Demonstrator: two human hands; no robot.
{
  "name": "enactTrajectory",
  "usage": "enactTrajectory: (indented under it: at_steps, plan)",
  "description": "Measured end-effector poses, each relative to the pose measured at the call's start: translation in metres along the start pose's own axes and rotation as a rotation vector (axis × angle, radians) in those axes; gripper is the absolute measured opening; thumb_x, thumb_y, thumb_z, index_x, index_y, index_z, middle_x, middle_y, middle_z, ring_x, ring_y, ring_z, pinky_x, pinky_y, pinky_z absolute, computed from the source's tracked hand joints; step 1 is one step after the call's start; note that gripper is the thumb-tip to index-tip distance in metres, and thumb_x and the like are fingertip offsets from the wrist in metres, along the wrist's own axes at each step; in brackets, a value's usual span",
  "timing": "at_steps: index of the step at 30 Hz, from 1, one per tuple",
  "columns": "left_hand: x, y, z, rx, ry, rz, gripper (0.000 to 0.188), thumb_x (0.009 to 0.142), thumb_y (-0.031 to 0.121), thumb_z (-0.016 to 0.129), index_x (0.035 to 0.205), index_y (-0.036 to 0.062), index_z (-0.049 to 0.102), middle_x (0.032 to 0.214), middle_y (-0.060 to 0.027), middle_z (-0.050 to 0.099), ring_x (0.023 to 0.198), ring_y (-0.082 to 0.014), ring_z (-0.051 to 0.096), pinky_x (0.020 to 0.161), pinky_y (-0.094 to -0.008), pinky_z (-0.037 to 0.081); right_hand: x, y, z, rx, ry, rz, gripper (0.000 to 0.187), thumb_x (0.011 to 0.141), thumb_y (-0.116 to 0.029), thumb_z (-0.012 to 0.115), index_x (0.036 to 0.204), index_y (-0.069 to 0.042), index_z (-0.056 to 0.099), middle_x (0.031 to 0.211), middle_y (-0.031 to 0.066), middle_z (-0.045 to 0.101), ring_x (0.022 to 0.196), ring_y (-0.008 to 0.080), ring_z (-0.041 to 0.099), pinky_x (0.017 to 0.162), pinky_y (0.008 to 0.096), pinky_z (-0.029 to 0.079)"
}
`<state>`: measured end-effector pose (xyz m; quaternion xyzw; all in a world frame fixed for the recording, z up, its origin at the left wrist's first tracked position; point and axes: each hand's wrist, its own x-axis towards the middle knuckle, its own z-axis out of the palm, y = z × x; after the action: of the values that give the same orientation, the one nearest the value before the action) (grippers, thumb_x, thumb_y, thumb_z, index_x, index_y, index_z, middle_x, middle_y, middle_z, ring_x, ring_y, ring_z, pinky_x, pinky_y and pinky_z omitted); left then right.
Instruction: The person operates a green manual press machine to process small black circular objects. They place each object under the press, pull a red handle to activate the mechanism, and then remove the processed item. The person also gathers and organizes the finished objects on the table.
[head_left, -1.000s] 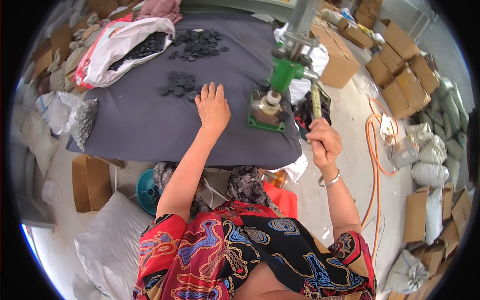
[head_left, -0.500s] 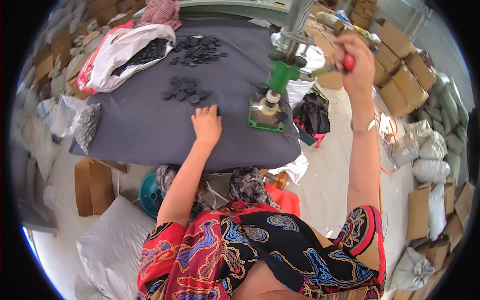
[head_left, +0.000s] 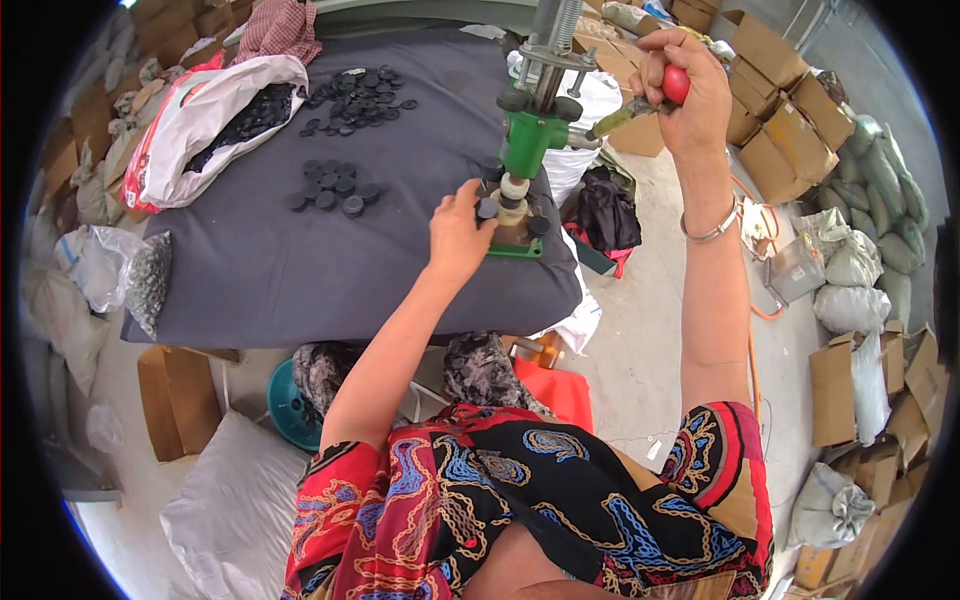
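Observation:
A green hand press (head_left: pixel 527 143) stands at the right end of the cloth-covered table (head_left: pixel 330 265). My right hand (head_left: pixel 690 95) is wrapped round its lever, which ends in a red ball knob (head_left: pixel 676 84). At the left of the press base, my left hand (head_left: pixel 460 232) pinches a small black round cap (head_left: pixel 487 208) beside the white die (head_left: pixel 513 196). Left of that hand lies a small group of black caps (head_left: pixel 330 184). A larger heap of the same caps (head_left: pixel 360 98) is farther back.
An open white sack (head_left: pixel 205 130) of black pieces lies at the back left. A clear bag of small grey parts (head_left: pixel 148 285) sits on the table's left edge. Below are a teal basin (head_left: pixel 290 405) and a cardboard box (head_left: pixel 178 400). Boxes and sacks line the right side.
My left hand has moved right, from the open cloth to the press base, with a black cap in its fingers. My right hand remains on the lever. The whole view has shifted slightly.

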<state>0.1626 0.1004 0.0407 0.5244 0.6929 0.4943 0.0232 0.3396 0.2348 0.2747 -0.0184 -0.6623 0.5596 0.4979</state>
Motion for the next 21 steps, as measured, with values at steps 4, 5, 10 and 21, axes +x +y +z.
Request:
enactTrajectory:
  at_steps: [4,5,10,21]
  plan:
    - [0.012,0.006,0.02,0.056,-0.047,0.007,0.067,0.072,0.009,0.076,0.132,0.0009,0.046,0.108,-0.0171,0.067,0.105,-0.034,0.059,0.093,-0.0443,0.044,-0.001,0.0,0.002,0.001,0.006,-0.013,0.024,0.085,-0.009,0.047,0.09,0.008,0.063,0.058,0.0088,0.05,0.048,0.014,0.042,0.053,0.0298,0.04]
    - [0.015,0.006,0.024,0.064,-0.035,0.008,0.068,0.072,0.009,0.076,0.132,0.0002,0.045,0.108,-0.0169,0.067,0.105,-0.0339,0.059,0.092,-0.0441,0.044,-0.002,0.0,0.003,-0.009,0.01,-0.02,0.024,0.085,-0.009,0.047,0.09,0.008,0.063,0.058,0.0089,0.05,0.048,0.014,0.042,0.053,0.0298,0.04]
    - [0.023,0.007,0.034,0.045,-0.022,-0.031,0.069,0.073,0.01,0.077,0.132,-0.003,0.044,0.111,-0.016,0.068,0.108,-0.0332,0.058,0.093,-0.0438,0.043,-0.023,0.001,0.005,-0.004,-0.015,-0.049,0.024,0.084,-0.01,0.047,0.09,0.008,0.061,0.058,0.0093,0.051,0.048,0.0142,0.043,0.052,0.0296,0.04]
    - [0.022,-0.033,-0.007,0.264,0.241,0.18,0.052,0.072,0.007,0.068,0.123,0.0039,0.056,0.124,-0.0127,0.06,0.116,-0.0333,0.052,0.096,-0.0463,0.04,-0.175,0.064,0.013,-0.639,-0.196,-0.47,0.008,0.073,-0.004,0.056,0.077,0.0,0.062,0.062,0.0082,0.052,0.055,0.0242,0.051,0.066,0.0387,0.048]
